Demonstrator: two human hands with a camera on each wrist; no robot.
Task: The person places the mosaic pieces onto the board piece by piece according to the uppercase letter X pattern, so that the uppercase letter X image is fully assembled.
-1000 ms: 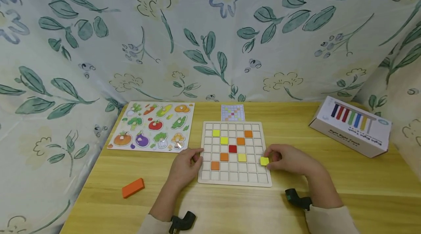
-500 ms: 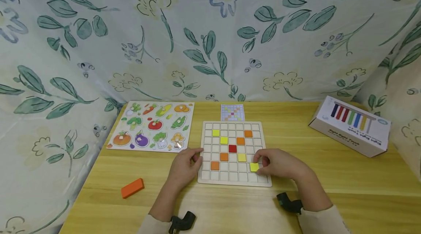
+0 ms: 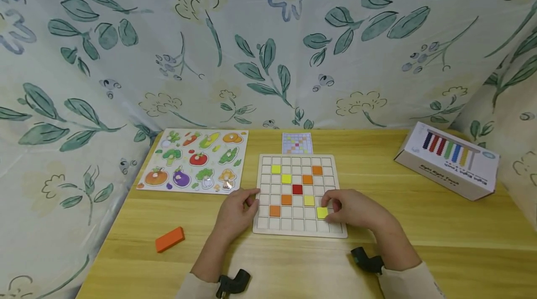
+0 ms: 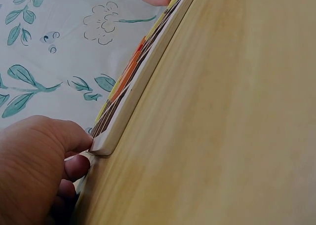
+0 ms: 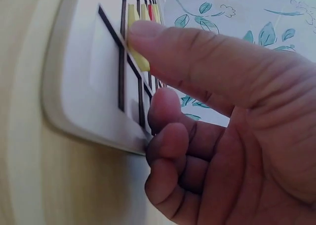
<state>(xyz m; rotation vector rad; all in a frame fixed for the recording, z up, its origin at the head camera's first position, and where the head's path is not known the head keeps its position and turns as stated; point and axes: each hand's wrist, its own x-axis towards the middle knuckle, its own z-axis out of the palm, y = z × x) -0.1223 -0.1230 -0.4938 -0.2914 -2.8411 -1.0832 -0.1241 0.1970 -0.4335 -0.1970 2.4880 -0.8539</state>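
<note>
A wooden grid board (image 3: 299, 229) lies before me, with yellow, orange and red square tiles in two crossing diagonals. My right hand (image 3: 356, 208) pinches a yellow tile (image 3: 321, 213) at a cell near the board's lower right. In the right wrist view the thumb lies against this yellow tile (image 5: 140, 61), and the other fingers curl near the board's edge. My left hand (image 3: 235, 212) grips the board's left edge with thumb and forefinger; in the left wrist view the thumb (image 4: 76, 136) is right at the board's corner.
A small pattern card (image 3: 297, 143) lies behind the board. To the left are a vegetable puzzle (image 3: 218, 147) and an orange block (image 3: 169, 239). A white toy box (image 3: 448, 161) stands at the back right, and a floral cloth (image 3: 268, 56) hangs behind the table.
My right hand has carried the yellow tile from the board's right edge leftward and down to a lower-right cell. My left hand has stayed at the left edge.
</note>
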